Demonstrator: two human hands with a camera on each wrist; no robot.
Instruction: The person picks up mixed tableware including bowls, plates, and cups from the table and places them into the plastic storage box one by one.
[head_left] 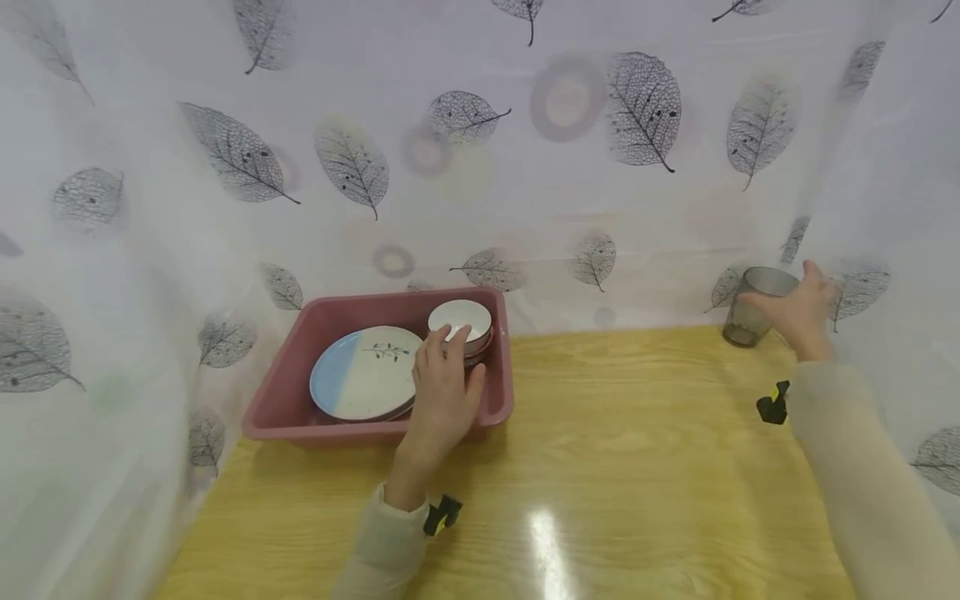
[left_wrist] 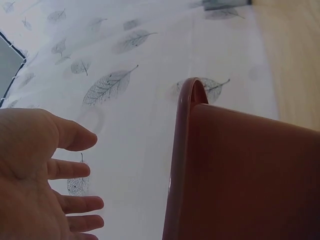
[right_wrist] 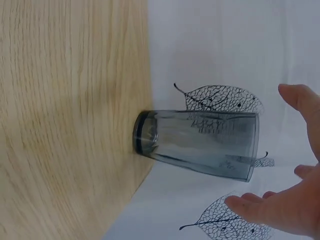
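A grey see-through drinking glass (head_left: 742, 323) stands upright at the back right of the wooden table. My right hand (head_left: 801, 310) is beside its rim, thumb and fingers spread apart; in the right wrist view a gap shows between the glass (right_wrist: 200, 142) and the fingers. My left hand (head_left: 444, 392) hovers over the front right of a pink plastic basin (head_left: 330, 432), near a stack of small white bowls (head_left: 460, 315). Its fingers are extended and hold nothing in the left wrist view. Left of the bowls lies a blue and white plate (head_left: 367, 375) with a twig pattern.
A white curtain (head_left: 525, 192) printed with leaves hangs behind the table (head_left: 637, 467) and along both sides. Black clips (head_left: 442, 515) with yellow marks sit at both wrists. The basin's wall (left_wrist: 250, 175) rises beside the left hand in the left wrist view.
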